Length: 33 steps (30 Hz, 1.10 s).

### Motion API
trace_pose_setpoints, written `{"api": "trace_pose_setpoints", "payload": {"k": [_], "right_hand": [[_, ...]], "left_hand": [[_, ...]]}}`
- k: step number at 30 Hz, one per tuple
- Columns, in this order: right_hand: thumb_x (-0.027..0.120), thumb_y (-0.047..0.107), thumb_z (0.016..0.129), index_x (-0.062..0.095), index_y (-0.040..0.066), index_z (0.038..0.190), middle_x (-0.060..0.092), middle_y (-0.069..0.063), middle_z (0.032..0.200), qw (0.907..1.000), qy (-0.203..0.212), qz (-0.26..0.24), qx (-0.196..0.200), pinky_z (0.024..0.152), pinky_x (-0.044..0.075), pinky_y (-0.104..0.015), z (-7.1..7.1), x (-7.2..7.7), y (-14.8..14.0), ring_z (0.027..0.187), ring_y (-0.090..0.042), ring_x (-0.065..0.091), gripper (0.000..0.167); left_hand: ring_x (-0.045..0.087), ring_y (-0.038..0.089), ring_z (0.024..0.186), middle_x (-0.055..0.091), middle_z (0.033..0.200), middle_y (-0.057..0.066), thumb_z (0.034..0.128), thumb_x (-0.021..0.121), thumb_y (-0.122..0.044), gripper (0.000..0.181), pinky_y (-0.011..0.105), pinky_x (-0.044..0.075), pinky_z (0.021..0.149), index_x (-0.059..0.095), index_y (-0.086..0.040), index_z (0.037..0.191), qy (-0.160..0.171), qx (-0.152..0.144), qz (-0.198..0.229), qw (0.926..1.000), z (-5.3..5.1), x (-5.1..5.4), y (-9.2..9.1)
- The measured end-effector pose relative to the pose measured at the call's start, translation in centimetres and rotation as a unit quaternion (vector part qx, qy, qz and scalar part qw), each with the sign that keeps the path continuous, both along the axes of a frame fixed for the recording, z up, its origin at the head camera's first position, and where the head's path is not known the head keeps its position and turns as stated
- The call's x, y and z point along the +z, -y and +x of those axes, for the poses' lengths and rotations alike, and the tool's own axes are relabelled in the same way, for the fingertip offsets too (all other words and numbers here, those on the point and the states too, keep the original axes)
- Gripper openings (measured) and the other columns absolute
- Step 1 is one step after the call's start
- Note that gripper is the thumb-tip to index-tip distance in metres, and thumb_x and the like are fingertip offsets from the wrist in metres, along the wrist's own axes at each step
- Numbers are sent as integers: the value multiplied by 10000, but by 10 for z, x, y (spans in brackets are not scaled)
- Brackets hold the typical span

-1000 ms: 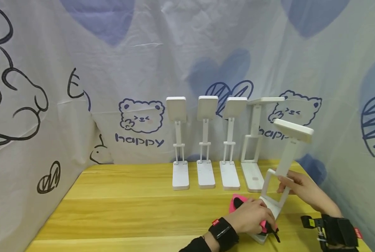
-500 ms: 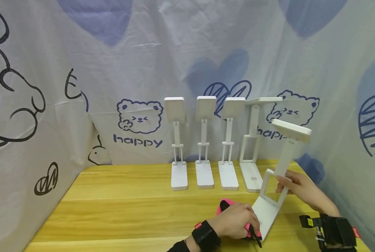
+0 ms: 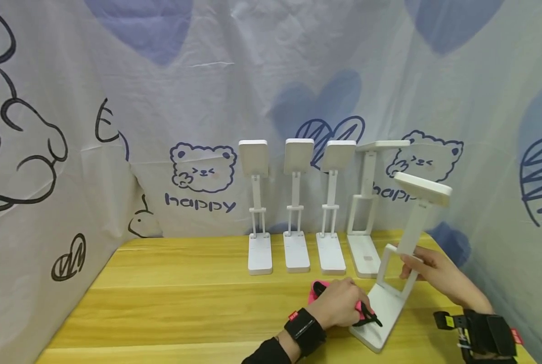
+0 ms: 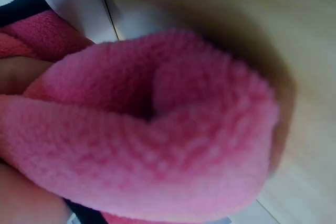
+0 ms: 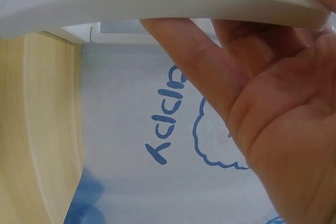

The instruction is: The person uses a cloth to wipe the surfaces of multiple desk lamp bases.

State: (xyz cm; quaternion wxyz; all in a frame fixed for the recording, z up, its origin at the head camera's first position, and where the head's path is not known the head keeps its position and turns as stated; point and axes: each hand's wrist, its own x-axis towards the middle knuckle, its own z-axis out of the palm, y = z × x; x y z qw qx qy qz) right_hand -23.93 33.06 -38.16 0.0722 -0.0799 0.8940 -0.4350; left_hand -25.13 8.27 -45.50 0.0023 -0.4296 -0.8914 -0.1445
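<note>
A pink fleecy cloth (image 4: 157, 145) with black edging is bunched in my left hand (image 3: 342, 302). In the head view it lies against the left side of the flat base of a white phone stand (image 3: 385, 308). My right hand (image 3: 439, 273) grips that stand by its upright frame, thumb in front. The right wrist view shows the thumb and fingers of this hand about a pale bar of the stand (image 5: 173, 1). The stand's top plate (image 3: 423, 188) leans above the hand. Most of the left fingers are hidden by the hand's back and the cloth.
Several similar white phone stands stand in a row at the table's back: the leftmost stand (image 3: 259, 253), a second stand (image 3: 297, 251), a third stand (image 3: 330, 253) and a wider stand (image 3: 364, 255). A printed curtain (image 3: 207, 101) hangs behind the wooden table (image 3: 171, 303).
My left hand has slid leftward with the cloth across the stand's base, then moved slightly back, uncovering more of the base. The right hand keeps its grip and the stand stays nearly in place.
</note>
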Motion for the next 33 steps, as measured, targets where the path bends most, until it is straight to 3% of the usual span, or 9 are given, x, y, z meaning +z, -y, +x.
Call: {"api": "trace_pose_setpoints", "payload": {"k": [3,6,11,15,21,28,33], "right_hand": [[438,355,1043,615,23,970,641,-54,927,10000,-15,8,15,853,550,-440,1,1,1,951,-198,639,383],[437,359,1043,615,15,969,638,-54,926,10000,-57,27,51,852,550,-438,1,3,1,953,-201,636,394],[436,388,1038,623,26,955,640,-54,928,9999,-108,66,60,848,549,-429,1,4,2,968,-202,641,416],[441,410,1032,629,50,942,640,-34,929,9999,-108,115,26,847,550,-418,2,5,2,980,-193,643,415],[430,388,1040,629,40,940,644,-60,936,9996,-199,149,129,828,552,-418,3,5,1,978,-191,641,414],[422,378,1044,626,29,957,649,-58,923,9995,-247,78,170,820,561,-387,3,2,-2,949,-168,660,414],[423,373,1045,624,27,953,646,-94,936,9993,-319,59,195,817,559,-408,3,2,-2,921,-124,656,411]], "left_hand": [[534,37,926,678,1005,-270,739,782,-179,287,228,424,774,773,-391,932,-139,288,-46,9995,-3,-1,-8],[544,49,977,673,1034,-281,758,795,-228,285,290,442,839,765,-418,968,-331,477,-162,9982,-5,-2,-17],[543,73,1062,655,1117,-248,770,800,-256,332,363,453,903,746,-448,1035,-453,632,-346,9964,-5,-1,-30],[516,71,1059,618,1221,-217,778,796,-258,357,357,449,889,732,-461,1065,-388,666,-476,9959,-5,-2,-37],[493,56,1091,622,1210,-263,809,784,-267,359,334,426,926,713,-474,1093,-298,435,-630,9966,-6,-2,-47],[450,24,1228,602,1230,-282,837,770,-284,350,318,352,1060,697,-485,1114,-261,31,-717,9971,-4,-1,-52],[466,-1,1134,613,1183,-318,834,767,-287,330,286,337,1060,705,-489,1089,-465,-176,-679,9965,1,-1,-56]]}}
